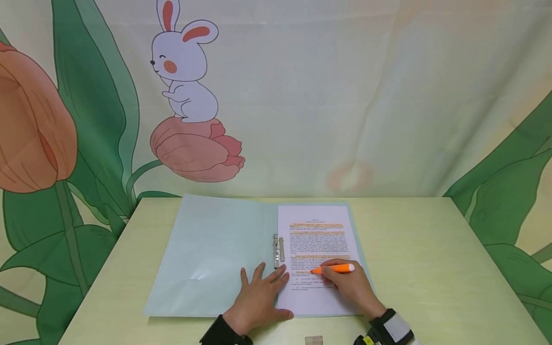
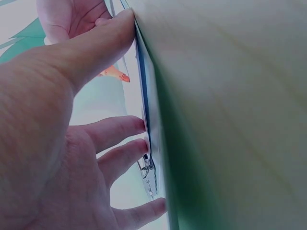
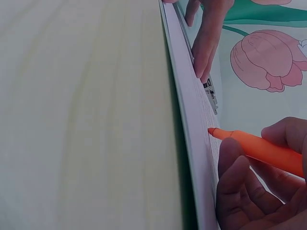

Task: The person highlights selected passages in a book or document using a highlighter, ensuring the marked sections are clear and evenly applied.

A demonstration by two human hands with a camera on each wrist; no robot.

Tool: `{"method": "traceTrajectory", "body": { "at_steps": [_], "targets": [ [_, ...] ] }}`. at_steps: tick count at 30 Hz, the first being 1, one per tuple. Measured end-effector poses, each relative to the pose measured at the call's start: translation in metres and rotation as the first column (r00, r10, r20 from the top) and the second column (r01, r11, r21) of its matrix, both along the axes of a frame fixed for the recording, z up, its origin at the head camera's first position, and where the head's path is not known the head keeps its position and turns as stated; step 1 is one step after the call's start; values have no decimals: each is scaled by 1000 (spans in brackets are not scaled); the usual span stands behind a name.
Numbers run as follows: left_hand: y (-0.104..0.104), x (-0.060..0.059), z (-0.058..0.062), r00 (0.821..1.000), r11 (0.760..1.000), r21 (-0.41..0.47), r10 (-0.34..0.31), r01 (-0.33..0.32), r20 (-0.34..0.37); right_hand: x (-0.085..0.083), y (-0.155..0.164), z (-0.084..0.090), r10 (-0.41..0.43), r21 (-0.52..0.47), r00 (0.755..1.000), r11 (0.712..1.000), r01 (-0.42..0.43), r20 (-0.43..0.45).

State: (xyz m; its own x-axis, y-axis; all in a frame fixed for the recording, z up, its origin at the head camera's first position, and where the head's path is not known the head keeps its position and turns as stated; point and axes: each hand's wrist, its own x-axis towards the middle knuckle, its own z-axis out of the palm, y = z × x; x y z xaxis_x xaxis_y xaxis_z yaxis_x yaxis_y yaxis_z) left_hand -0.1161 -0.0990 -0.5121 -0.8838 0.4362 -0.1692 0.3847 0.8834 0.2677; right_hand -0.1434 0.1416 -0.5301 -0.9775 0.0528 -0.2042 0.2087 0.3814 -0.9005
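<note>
Your right grip (image 1: pixel 350 283) pinches a marker (image 1: pixel 340 269) over the page (image 1: pixel 318 244); your left grip (image 1: pixel 258 299) spreads wide at the page's lower-left edge.

Soft, even light flooded the head view, and there it was: white glare on the pale blue folder (image 1: pixel 207 249), left of the left hand's (image 1: pixel 257 299) fingers! Above the right hand's (image 1: pixel 349 285) fingertips, print on the page (image 1: pixel 319 304) came through too small to read. The left wrist view looked bluish, bleached beyond the fingers, green shadow to their right. The right wrist's looked dimmer, the wood-grain tabletop (image 3: pixel 86 120) left of the fingers soft and blurry.
</note>
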Motion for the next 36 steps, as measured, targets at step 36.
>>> {"method": "traceTrajectory", "body": {
  "at_steps": [36],
  "targets": [
    [-1,0,-1,1000,1000,22,-3,3,-13,2,18,2,-39,11,998,999,38,42]
  ]
}}
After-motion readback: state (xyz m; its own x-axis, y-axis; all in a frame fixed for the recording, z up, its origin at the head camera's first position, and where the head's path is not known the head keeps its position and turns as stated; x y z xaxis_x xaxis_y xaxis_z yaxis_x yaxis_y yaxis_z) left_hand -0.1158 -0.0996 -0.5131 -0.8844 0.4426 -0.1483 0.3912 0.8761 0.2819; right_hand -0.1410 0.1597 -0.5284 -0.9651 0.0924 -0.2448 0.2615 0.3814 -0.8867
